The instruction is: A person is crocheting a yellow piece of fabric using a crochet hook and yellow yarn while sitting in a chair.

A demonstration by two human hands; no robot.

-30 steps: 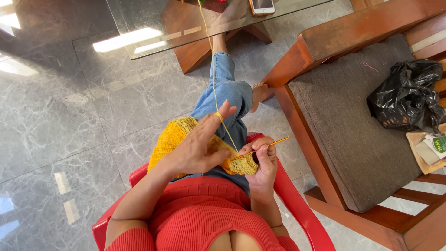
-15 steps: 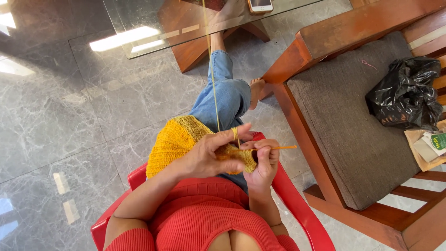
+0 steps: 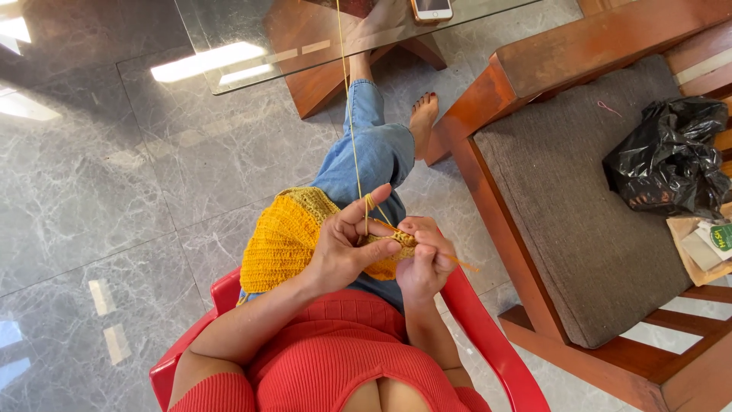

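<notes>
Working: mid-stitch on the yellow crochet piece (image 3: 286,240), which lay across the lap, over the jeans.
Left hand (image 3: 347,248): fingers closed, pinching the piece's edge; yarn strand (image 3: 349,99) looped over the forefinger, running up taut toward the glass table (image 3: 229,38).
Right hand (image 3: 427,255): fingers curled shut around the hook (image 3: 463,264).
Next call, judged: steady yarn tension and a clean pull through the loop.
Around: red chair (image 3: 488,343), wooden bench (image 3: 579,229), black bag (image 3: 667,156).

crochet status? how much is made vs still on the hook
Done: a broad yellow crocheted panel already drapes over the lap. In hand: the left hand tensions the yarn strand over a finger while the right hand works the hook at the panel's edge. Left: yarn still feeds in from above; final size can't be judged.
</notes>
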